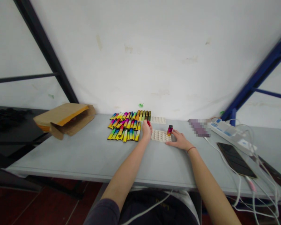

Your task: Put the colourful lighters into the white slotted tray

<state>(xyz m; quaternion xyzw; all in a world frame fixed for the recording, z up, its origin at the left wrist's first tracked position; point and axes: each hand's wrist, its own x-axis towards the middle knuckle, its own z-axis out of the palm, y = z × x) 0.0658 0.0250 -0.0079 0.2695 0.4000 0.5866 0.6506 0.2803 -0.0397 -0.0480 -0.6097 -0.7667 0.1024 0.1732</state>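
Note:
My left hand (146,130) is closed around a red lighter (148,123), most of which is hidden by the fingers. Right of it lies a cream-white tray (159,136) with rows of round holes. One lighter (170,130), orange and purple with a dark top, stands upright at the tray's right end. My right hand (179,140) rests by that end, thumb and fingers spread, touching or almost touching the tray's edge. Left of my left hand, many shiny multicoloured lighters (124,125) lie in three rows on the table.
Behind my left hand, a block of upright lighters (143,115) stands beside another white tray (158,120). An open brown cardboard box (65,118) lies at left. To the right are a phone (236,159), a blurred purple item (199,128), a power strip (233,136) and loose white cables (240,187).

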